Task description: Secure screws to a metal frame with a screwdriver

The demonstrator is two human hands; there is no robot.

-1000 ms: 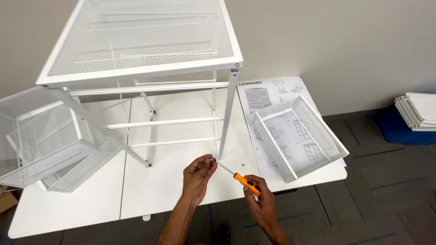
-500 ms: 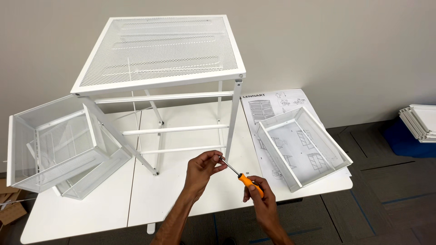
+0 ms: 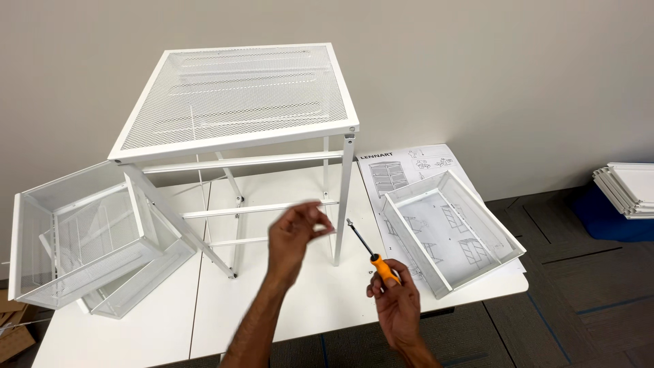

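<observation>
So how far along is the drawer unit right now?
Done: the white mesh-top frame stands assembled on the table. In hand: the right hand holds an orange-handled screwdriver; the left hand pinches something too small to tell. Left: three mesh drawers lie outside the frame.

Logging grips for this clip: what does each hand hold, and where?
Right hand grips the screwdriver by its orange handle. Left hand is pinched shut; contents can't be told.
</observation>
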